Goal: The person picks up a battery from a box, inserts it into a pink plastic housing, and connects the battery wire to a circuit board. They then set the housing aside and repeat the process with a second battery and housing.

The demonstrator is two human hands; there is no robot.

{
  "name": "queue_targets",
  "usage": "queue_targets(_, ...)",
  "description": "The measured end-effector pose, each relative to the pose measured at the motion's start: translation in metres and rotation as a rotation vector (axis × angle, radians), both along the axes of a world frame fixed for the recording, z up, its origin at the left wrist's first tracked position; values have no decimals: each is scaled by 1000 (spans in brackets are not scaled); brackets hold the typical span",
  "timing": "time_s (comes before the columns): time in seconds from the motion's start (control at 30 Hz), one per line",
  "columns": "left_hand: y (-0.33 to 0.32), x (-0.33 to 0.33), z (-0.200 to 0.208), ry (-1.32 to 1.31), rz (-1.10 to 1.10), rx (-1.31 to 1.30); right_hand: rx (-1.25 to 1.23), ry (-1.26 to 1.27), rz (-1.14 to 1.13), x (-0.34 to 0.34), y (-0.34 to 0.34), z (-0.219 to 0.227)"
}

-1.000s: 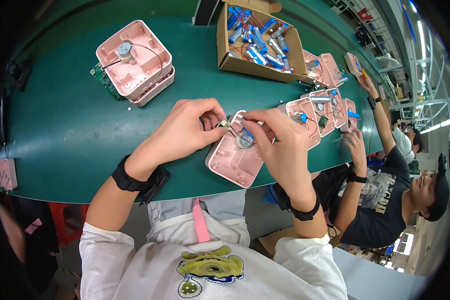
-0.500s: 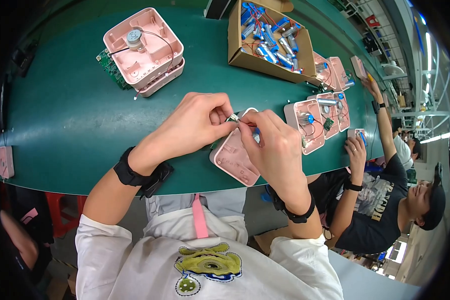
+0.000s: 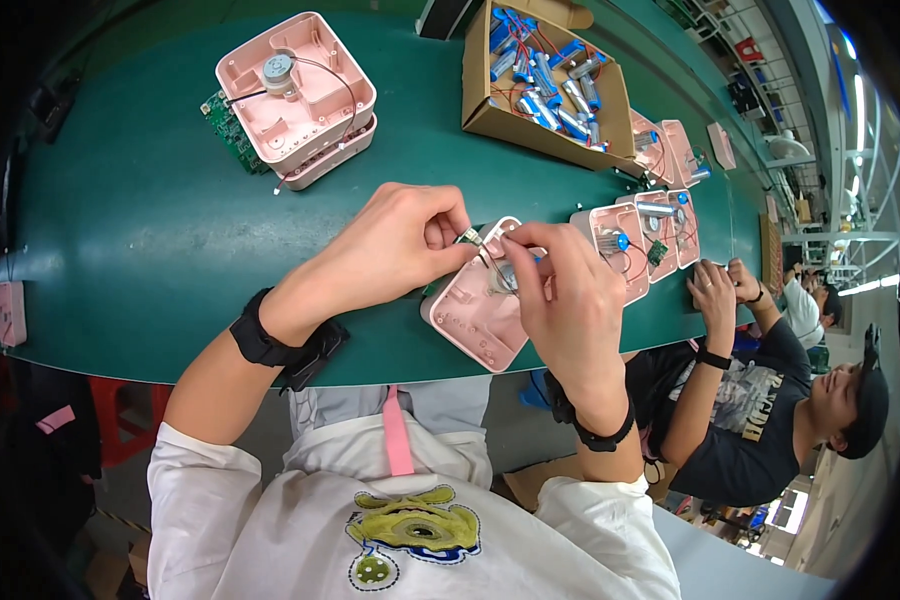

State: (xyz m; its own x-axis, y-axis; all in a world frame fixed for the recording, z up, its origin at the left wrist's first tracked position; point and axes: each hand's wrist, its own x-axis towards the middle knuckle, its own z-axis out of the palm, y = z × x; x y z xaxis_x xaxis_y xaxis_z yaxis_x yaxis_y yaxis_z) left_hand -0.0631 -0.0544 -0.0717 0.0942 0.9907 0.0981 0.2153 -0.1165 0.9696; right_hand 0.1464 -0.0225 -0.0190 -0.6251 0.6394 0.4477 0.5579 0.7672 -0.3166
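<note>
My left hand [image 3: 395, 240] is closed in a pinch on a small green circuit board, most of it hidden behind the fingers. A pale wire connector [image 3: 472, 237] shows at its fingertips, with thin wires trailing down from it. Close by on the right, my right hand [image 3: 570, 300] has thumb and forefinger bent together; whatever is between them is hidden. Beneath both hands a pink plastic housing [image 3: 467, 325] lies tilted near the table's front edge. Inside it is a round metal part [image 3: 507, 278], partly covered by my right hand.
Two stacked pink housings [image 3: 300, 130] with a motor-like disc and a green board [image 3: 232, 135] stand far left. A cardboard box [image 3: 535, 130] holds several blue-wrapped batteries. More pink housings [image 3: 625, 235] line the right side, beside a co-worker [image 3: 745, 420]. Another housing [image 3: 5, 312] sits far left.
My right hand has drawn back slightly to the right from the connector, exposing the wires. The co-worker's reaching arm has come back, and both their hands are now together.
</note>
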Motion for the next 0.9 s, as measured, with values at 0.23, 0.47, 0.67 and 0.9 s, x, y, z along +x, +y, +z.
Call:
queue_targets(0.23, -1, 0, -2, -6, 4, 11, 41, 17, -27, -1, 0, 8)
queue_targets(0.47, -1, 0, 1, -3, 20, 44, -106, -32, -47, -9, -5, 3)
queue_targets(0.67, -4, 2, -6, 62, 44, 119, -190, -53, -72, -18, -3, 0)
queue_targets(0.9, -6, 3, -10, 116, 61, 202, -308, -42, -95, -21, -3, -1)
